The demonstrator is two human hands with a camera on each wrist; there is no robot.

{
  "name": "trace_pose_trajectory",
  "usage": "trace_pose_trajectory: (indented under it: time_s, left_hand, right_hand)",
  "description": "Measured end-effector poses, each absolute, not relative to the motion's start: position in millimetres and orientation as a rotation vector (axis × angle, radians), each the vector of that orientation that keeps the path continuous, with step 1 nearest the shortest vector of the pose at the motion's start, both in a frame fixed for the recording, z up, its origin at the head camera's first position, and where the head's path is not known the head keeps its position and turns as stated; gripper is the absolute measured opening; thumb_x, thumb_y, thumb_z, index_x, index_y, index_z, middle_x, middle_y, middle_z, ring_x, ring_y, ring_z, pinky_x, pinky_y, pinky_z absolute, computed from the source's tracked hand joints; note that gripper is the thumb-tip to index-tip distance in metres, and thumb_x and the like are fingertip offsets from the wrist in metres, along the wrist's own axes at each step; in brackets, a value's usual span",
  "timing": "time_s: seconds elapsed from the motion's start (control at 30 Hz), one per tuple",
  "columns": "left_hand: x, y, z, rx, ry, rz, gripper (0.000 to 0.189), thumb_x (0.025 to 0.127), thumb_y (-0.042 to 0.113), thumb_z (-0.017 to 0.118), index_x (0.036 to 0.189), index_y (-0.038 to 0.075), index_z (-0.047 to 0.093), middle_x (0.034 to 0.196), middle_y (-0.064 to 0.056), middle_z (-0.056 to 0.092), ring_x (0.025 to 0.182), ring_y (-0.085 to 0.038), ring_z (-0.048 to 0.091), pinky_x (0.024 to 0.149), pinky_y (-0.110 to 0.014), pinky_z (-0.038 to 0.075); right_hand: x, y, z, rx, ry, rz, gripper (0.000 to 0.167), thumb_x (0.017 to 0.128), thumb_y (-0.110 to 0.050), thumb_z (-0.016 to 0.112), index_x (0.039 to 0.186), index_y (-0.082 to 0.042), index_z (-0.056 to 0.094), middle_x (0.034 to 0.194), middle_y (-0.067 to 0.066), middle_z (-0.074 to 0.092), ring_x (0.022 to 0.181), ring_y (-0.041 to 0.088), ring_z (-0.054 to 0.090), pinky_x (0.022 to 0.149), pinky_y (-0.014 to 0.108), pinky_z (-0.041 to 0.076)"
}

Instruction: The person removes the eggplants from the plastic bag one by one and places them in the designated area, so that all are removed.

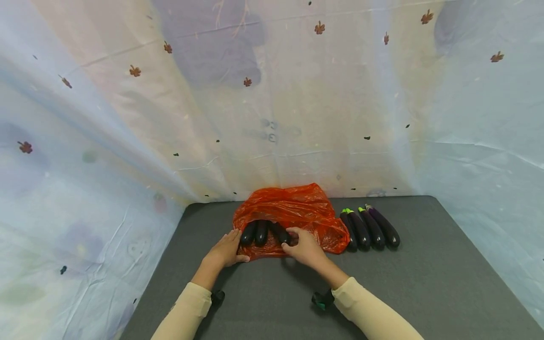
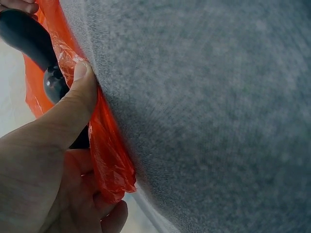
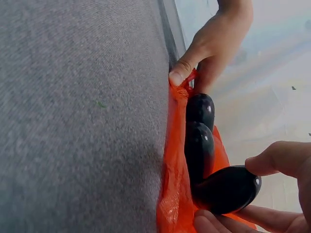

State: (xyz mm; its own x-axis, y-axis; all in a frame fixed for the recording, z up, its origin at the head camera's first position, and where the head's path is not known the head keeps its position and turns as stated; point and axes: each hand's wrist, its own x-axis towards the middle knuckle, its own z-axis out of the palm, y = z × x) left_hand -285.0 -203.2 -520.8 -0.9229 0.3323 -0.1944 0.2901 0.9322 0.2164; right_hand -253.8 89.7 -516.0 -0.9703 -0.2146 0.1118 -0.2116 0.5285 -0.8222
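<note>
A red plastic bag lies on the table with its mouth toward me. Three dark eggplants show in the mouth: one at the left, one in the middle and one at the right. My left hand pinches the bag's left edge, thumb in front and fingers behind, as the left wrist view shows. With thumb and fingers, my right hand grips the blunt end of the right eggplant, which lies slanted against its neighbour. The eggplants' far ends are hidden inside the bag.
Several more eggplants lie side by side right of the bag, green stems pointing away. The grey table ends at the back against a patterned curtain, which also hangs at both sides.
</note>
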Motion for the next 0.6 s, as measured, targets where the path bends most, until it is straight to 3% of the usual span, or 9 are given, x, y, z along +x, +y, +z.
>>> trace_pose_trajectory:
  time_s: [0.6]
  left_hand:
    - [-283.0, -202.3, -518.7, 0.477, 2.870, 0.254, 0.097, 0.097, 0.042, 0.079, 0.162, -0.012, 0.032, 0.170, -0.031, 0.031, 0.160, -0.043, 0.028, 0.131, -0.054, 0.024]
  right_hand:
    - [-242.6, 125.3, -509.9, -0.300, 2.670, -1.603, 0.047, 0.096, -0.012, 0.080, 0.141, -0.004, 0.070, 0.138, 0.016, 0.071, 0.115, 0.033, 0.073, 0.093, 0.050, 0.063]
